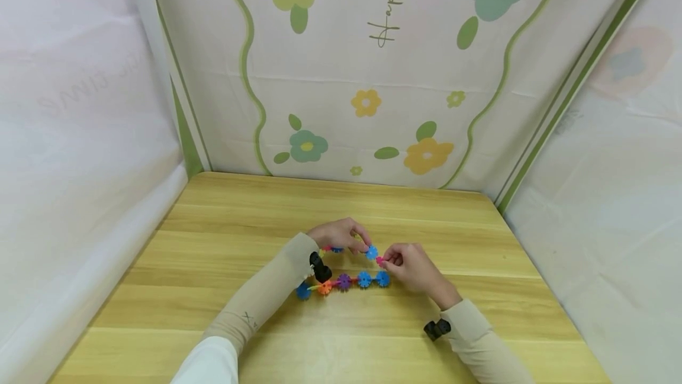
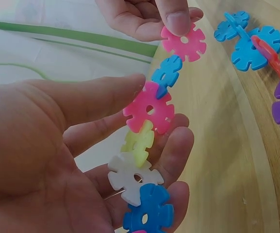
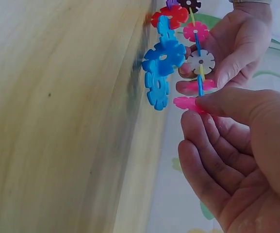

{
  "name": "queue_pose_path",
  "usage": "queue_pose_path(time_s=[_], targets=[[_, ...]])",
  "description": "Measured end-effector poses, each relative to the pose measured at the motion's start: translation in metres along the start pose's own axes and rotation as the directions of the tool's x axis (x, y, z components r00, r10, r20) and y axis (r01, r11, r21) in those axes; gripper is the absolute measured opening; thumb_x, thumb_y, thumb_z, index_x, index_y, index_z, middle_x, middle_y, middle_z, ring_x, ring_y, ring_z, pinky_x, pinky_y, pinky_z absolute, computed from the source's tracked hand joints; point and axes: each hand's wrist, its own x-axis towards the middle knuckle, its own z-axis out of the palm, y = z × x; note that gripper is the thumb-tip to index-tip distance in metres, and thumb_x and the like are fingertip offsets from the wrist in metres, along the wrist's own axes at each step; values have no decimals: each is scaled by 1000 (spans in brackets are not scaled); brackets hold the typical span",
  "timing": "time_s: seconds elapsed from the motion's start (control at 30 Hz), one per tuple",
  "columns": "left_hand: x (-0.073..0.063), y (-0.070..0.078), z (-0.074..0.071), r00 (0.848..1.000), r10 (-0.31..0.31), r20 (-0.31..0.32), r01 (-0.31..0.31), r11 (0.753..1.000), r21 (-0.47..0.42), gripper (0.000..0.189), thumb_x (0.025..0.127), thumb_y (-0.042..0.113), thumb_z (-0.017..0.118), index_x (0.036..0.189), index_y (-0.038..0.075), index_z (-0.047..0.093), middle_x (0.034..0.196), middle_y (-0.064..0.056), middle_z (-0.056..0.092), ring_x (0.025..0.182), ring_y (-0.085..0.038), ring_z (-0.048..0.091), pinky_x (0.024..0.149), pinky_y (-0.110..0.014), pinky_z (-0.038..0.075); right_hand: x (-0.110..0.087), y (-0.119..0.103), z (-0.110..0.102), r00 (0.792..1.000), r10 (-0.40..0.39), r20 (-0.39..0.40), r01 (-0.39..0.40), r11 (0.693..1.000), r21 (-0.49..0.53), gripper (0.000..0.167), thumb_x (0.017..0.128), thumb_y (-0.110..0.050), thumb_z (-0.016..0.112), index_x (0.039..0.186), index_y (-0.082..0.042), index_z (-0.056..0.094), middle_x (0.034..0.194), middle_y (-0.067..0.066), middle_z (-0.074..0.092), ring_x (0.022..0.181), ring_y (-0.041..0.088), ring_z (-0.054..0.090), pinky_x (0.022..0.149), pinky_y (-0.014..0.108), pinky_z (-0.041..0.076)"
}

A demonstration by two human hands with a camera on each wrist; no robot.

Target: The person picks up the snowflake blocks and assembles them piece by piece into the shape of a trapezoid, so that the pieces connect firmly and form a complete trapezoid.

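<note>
A chain of flat, slotted plastic snowflake discs hangs in my left hand (image 1: 341,234). Its thumb and fingers pinch a pink disc (image 2: 149,109), with a yellow disc (image 2: 139,144), a white disc (image 2: 132,178) and a dark blue disc (image 2: 149,209) below it along the fingers. A light blue disc (image 2: 167,76) sticks up from that pink one. My right hand (image 1: 418,268) pinches another pink disc (image 2: 192,46) between thumb and fingertips, right at the blue disc's edge. Whether their slots are joined, I cannot tell.
On the wooden table (image 1: 351,342), nearer me, lies a row of linked discs, including a purple disc (image 1: 343,281), an orange disc (image 1: 325,287) and a blue disc (image 1: 382,278) at its right end. A flowered cloth wall (image 1: 330,64) rises behind the table.
</note>
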Motion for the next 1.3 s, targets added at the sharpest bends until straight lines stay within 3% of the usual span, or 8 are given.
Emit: queue_pose_path(time_s=[0.33,0.5,0.67,0.87,0.97,1.13,1.23,1.3], targets=[[0,1,3,1000,28,12,-28,999,27,16,103,17,70,114,11,80,125,-8,71,103,-35,73,91,-49,59,3,-2,4,998,-63,11,63,998,-13,7,96,-9,78,89,-8,77,81,-3,75,68,-1,64,62,18,57],[1,-1,6,998,67,0,-67,996,55,15,102,11,70,110,8,82,129,-9,71,80,-26,62,74,-35,51,6,-9,8,991,-132,4,132,987,-89,7,95,-7,79,88,-8,78,81,-1,75,68,-3,62,63,17,56],[0,-4,5,997,74,-18,-74,996,49,15,103,10,70,110,9,83,126,-10,74,71,-23,54,74,-34,49,7,-13,13,982,-181,-45,172,973,-151,6,93,-5,80,87,-5,78,81,2,76,68,-1,63,62,15,55],[-1,-5,3,997,56,-55,-55,998,24,16,102,12,71,112,9,82,121,-11,76,51,-13,38,57,-29,39,7,-14,15,972,-203,-115,176,962,-209,7,91,-2,81,87,-5,77,82,3,76,69,3,67,63,15,55],[0,-4,2,996,57,-67,-55,998,21,15,102,12,71,111,9,83,119,-12,77,48,-11,33,56,-28,38,8,-17,15,970,-208,-128,175,958,-226,7,91,-3,82,86,-6,77,82,3,77,69,5,68,64,15,55],[-2,-3,2,996,67,-63,-66,998,19,14,101,9,71,109,8,83,119,-11,77,69,-13,61,79,-38,58,8,-18,16,966,-225,-130,189,952,-243,8,90,-3,83,86,-6,77,82,3,77,69,6,68,63,16,56],[-3,-2,2,996,62,-60,-61,998,20,14,101,8,71,109,7,83,123,-12,76,93,-20,72,93,-46,60,9,-17,19,965,-232,-126,196,949,-249,7,91,-2,82,86,-6,77,81,3,76,67,4,65,63,15,54],[-3,-2,3,997,55,-56,-54,998,22,15,102,9,71,110,6,82,124,-12,75,98,-26,73,95,-49,59,8,-15,19,967,-223,-126,187,950,-249,7,91,-3,81,86,-6,77,81,2,76,67,3,64,62,15,54]])
